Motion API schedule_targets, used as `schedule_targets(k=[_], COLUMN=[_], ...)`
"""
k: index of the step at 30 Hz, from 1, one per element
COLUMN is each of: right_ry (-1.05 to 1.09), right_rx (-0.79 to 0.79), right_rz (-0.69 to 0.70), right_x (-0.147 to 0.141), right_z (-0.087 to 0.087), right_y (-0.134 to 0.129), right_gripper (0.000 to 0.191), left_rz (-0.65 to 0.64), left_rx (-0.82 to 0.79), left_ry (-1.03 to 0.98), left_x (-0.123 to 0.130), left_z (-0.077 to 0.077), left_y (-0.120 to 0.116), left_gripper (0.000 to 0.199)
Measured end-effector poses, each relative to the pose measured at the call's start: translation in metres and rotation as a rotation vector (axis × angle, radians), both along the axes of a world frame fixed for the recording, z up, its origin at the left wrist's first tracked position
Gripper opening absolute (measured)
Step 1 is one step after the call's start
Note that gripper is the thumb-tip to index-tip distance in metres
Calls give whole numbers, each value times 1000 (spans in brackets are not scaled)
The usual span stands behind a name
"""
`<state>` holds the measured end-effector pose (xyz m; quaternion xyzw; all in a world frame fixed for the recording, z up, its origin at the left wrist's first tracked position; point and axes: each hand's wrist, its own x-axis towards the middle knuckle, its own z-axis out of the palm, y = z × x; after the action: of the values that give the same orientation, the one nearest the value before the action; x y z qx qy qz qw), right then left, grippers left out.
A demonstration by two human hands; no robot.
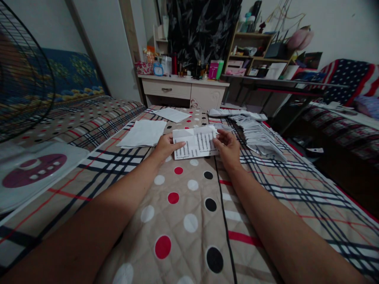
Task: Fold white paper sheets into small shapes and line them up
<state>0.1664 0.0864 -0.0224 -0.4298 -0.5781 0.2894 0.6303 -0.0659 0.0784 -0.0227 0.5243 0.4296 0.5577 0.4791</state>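
The left hand and right hand grip opposite sides of the paper, apparently to hold it flat, the stack lying on the bed rightward.

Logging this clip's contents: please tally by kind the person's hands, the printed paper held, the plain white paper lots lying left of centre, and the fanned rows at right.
Hands: 2 (left hand, right hand)
Held printed paper: 1
White paper lots, sheets or stacks: 2
Fanned row: 1
Total: 6
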Motion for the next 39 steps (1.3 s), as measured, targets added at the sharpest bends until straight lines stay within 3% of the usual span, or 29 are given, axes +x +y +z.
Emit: schedule_targets(k=[4, 7, 10, 12, 14, 17, 20, 25, 29, 35, 39], right_ry=[-102, -374, -613, -726, -772, -641, -330, 12, 44, -59, -159], right_rx=[25, 176, 305, 329, 314, 259, 182, 90, -8, -63, -24], right_rz=[-16, -70, 27, 79, 81, 28, -76, -102, -87, -41, -53], right_x=[-3, -6, -9, -11, -12, -11, -11, -11, -11, -14, -14], right_z=[2, 11, 17, 17, 15, 11, 10, 14, 15, 12, 11], right_y=[-6, -19, -28, -28, -25, -19, -18, -18, -16, -16, -19], right_gripper=[50, 50, 53, 56, 47, 26, 16, 20, 23, 21, 18], left_rz=[6, 52, 143, 184, 195, 159, 81, 110, 108, -3, -19], left_rx=[-35, -29, -43, -58, -75, -108, -114, -69, -82, -43, -5], left_ry=[-39, -39, -4, 6, -20, -74, -95, -77, -36, -76, -10], left_x=[-1, -1, -2, -2, -3, -3, -2, 0, 0, 0, 1], left_z=[1, 2, 3, 4, 5, 8, 9, 6, 5, 9, 9], left_y=[0, 0, 1, 2, 3, 1, -1, 0, 1, -5, -6], left_gripper=[65, 82, 96, 94, 87, 69, 48, 57, 62, 64, 53])
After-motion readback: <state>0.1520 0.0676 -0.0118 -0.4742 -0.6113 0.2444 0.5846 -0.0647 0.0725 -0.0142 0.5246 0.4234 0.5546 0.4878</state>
